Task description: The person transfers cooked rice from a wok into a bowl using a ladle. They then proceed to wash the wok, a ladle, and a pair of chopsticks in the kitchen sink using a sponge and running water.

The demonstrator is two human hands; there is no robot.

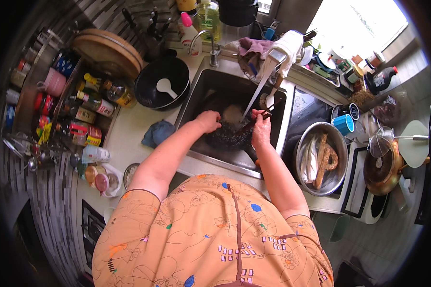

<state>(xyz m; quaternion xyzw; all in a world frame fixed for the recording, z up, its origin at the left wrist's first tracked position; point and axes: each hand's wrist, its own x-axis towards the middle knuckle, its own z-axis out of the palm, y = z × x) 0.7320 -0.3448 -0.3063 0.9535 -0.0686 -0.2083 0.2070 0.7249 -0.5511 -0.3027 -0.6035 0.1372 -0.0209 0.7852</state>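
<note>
A dark pan (224, 141) lies in the sink (210, 77) with bubbling water in it. Its handle seems to point towards me, passing under my right wrist. From the faucet (277, 56) a stream of water (260, 88) pours into the pan. My right hand (261, 129) grips dark chopsticks (269, 110) over the pan's right side; their lower ends reach towards the water. My left hand (208, 121) is at the pan's left side with curled fingers. Whether those fingers pinch the rim or only touch it is hidden. A pale round patch shows in the water.
Left of the sink stand a black wok (151, 84) with a white ladle (167, 88) and a blue cloth (158, 133). A brush (267, 100) rests in the sink's right corner. To the right is a metal basin (301, 186) holding long brown and whitish items. A small faucet (214, 57) rises behind.
</note>
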